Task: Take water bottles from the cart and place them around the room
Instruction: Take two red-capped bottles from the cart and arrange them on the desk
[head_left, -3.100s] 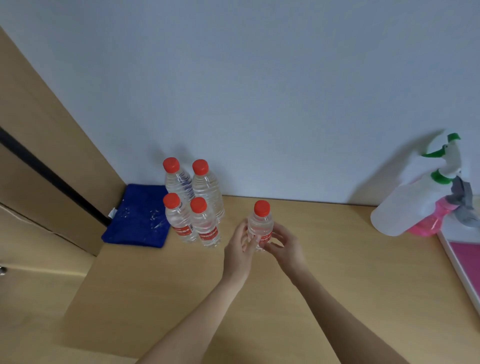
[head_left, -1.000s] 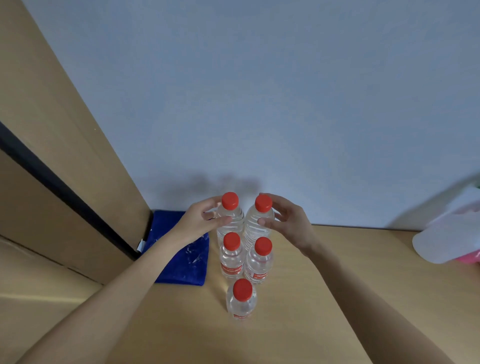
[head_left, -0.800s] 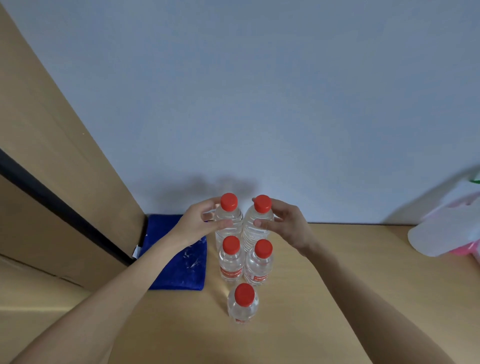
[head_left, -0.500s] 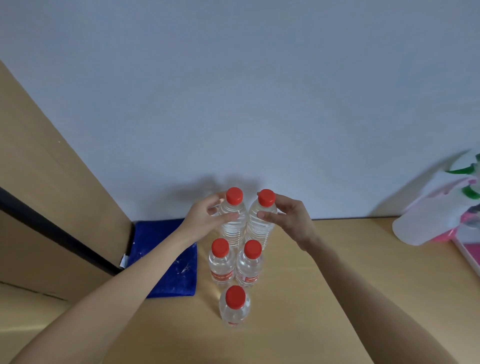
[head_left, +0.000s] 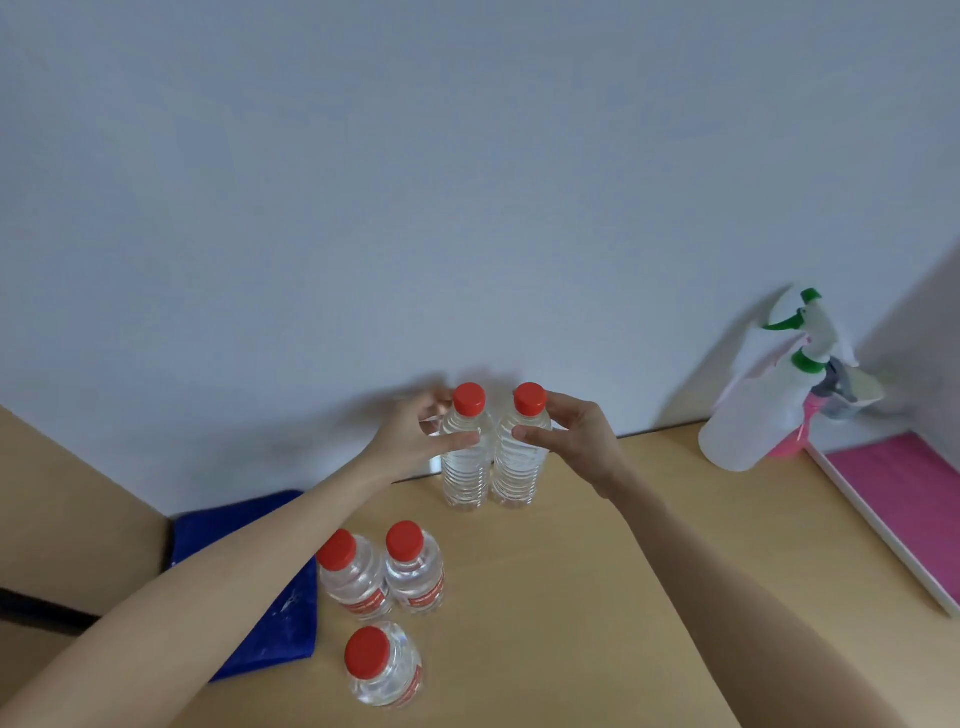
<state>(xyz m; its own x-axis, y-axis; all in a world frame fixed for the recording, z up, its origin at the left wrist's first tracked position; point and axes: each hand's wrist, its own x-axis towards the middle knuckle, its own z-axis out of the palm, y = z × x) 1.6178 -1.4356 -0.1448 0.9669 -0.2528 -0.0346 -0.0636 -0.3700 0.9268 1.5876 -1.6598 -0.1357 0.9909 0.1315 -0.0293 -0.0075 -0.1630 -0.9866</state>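
- Two far water bottles (head_left: 467, 462), held at their shoulders: clear ribbed plastic, glossy, with smooth red plastic caps.
- Three near bottles (head_left: 413, 571): the same clear plastic, with red printed labels.
- Tabletop (head_left: 571, 597): pale wood-look, smooth and matt.
- Blue cloth (head_left: 260, 613), left: soft, slightly shiny.
- Spray bottle (head_left: 748, 426), right: milky white plastic.

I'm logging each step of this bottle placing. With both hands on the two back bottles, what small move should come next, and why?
Probably let go of both. The left hand grips the left tall bottle and the right hand the right tall bottle; both bottles seem to stand upright, side by side, on the wooden surface near the wall, so they look placed.
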